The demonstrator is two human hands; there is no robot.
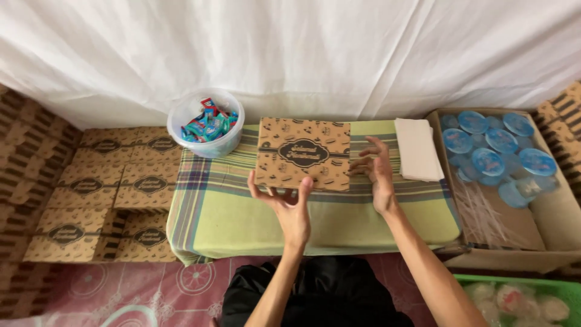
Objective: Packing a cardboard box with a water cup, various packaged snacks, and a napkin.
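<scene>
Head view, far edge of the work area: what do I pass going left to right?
Closed brown boxes → tub of wrapped sweets → brown box at the hands → white napkins → carton of blue-lidded cups.

Soft even daylight, white backdrop cloth (290,48) bright (nearly blown out), faint shadows, slight blur at the edges.

Brown printed box (302,151) — table centre.

Matt kraft cardboard box (302,152); woven plaid cloth (242,212); clear plastic tub (207,122).
</scene>
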